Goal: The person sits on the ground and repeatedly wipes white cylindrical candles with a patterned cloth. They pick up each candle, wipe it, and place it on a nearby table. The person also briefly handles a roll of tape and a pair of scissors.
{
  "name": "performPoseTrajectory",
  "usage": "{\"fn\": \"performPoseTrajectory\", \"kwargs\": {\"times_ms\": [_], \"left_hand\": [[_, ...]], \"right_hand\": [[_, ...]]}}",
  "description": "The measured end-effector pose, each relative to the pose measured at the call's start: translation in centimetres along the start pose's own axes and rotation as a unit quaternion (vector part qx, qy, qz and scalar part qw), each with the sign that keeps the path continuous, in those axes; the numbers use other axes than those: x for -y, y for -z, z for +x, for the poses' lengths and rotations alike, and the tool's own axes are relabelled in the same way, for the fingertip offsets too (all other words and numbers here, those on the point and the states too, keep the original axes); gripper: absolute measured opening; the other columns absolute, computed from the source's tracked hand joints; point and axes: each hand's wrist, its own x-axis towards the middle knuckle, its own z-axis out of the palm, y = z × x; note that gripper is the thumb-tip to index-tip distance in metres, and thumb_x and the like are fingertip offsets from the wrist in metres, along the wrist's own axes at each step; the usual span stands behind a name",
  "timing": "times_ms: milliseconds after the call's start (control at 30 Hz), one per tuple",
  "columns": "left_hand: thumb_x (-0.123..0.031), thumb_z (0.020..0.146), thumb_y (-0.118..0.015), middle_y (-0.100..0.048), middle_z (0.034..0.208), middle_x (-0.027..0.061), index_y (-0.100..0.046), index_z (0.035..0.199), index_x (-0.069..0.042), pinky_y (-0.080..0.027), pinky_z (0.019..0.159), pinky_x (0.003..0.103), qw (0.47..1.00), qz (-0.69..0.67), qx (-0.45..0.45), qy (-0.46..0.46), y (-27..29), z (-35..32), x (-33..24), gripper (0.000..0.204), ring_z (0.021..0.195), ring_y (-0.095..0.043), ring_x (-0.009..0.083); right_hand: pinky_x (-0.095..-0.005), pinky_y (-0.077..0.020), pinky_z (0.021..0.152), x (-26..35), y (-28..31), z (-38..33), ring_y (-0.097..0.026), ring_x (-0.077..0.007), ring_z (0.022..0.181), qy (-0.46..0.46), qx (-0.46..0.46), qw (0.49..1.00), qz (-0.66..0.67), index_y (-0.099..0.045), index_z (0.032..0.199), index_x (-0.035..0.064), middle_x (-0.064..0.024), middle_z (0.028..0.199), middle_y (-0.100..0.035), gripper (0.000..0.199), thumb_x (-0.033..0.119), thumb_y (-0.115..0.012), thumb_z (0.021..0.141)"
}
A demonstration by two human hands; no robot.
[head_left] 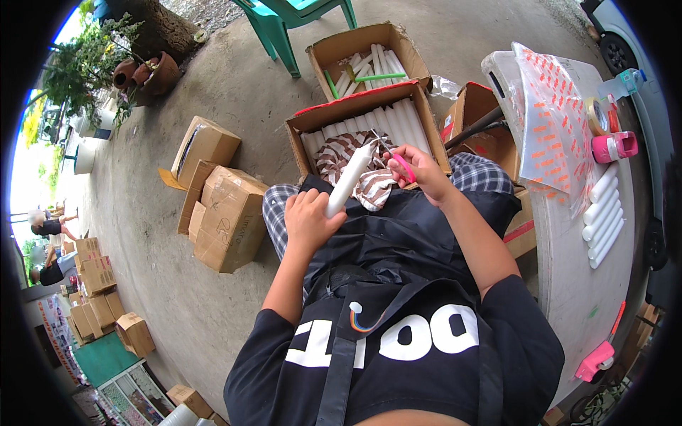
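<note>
My left hand [310, 216] grips a long white candle [351, 177] by its lower end, with the tip tilted up and to the right. My right hand [419, 167] holds pink-handled scissors [399, 162], and their blades sit at the candle's tip. Both hands are over my lap, above a dark apron. Just beyond them an open cardboard box [426, 117] holds white candles and a brown-and-white striped cloth [341, 153].
A second open box [323, 53] of candles stands farther back beside a green plastic chair [284, 21]. At my right a white table [568, 277] carries several wrapped candles [602, 213], printed plastic bags [554, 121], tape and pink tools. Closed cartons [227, 216] lie on the concrete at left.
</note>
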Motion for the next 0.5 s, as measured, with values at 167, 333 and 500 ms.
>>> {"fn": "performPoseTrajectory", "kwargs": {"times_ms": [167,333,500], "left_hand": [[-0.033,0.061,-0.069,-0.05,0.067,0.005,-0.055,0.063,-0.01,-0.037,0.069,0.036,1.0,-0.001,-0.002,-0.003,0.05,0.04,0.0,0.027,0.069,-0.053,0.0239],[-0.033,0.061,-0.069,-0.05,0.067,0.005,-0.055,0.063,-0.01,-0.037,0.069,0.036,1.0,-0.003,0.001,-0.006,-0.07,-0.02,0.13,0.027,0.069,-0.053,0.024],[-0.032,0.063,-0.069,-0.051,0.069,0.0056,-0.056,0.065,-0.009,-0.038,0.07,0.037,1.0,-0.022,0.009,-0.016,-0.37,-0.12,0.47,0.027,0.071,-0.055,0.025]], "right_hand": [[-0.016,-0.0427,0.056,-0.22,-0.01,0.22,-0.052,-0.0021,0.067,-0.001,0.002,1.0,0.004,-0.055,0.11,0.0046,0.0027,0.083,-0.056,0.036,0.028,-0.069,0.086],[-0.0151,-0.0428,0.053,-0.48,0.32,0.33,-0.051,-0.0018,0.065,-0.004,0.008,1.0,0.012,-0.055,0.111,0.0032,0.0025,0.082,-0.055,0.035,0.024,-0.069,0.086],[-0.0154,-0.0407,0.05,-0.31,0.18,-0.05,-0.053,-0.0025,0.064,0.008,0.006,1.0,0.025,-0.057,0.107,0.0039,0.0002,0.083,-0.063,0.032,0.02,-0.072,0.083]]}}
